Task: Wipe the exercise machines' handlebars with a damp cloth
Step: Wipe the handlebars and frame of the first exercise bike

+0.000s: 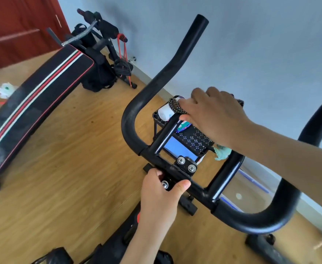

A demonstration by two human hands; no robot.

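The black handlebar (135, 103) of an exercise bike fills the middle of the head view, its left horn rising toward the wall and its right horn curving out at the frame edge. My left hand (160, 195) grips the centre crossbar beside the bolted clamp. My right hand (213, 115) reaches past the bar and holds a dark patterned cloth (196, 138) that hangs over the far cross tube. A small teal cloth (222, 152) peeks out below my right wrist.
A black sit-up bench (42, 92) with red and white stripes lies left on the wooden floor. Behind it stand a black bag (99, 73) and red resistance bands (124, 54). A small rack (162, 119) with packets sits under the bar, near the pale wall.
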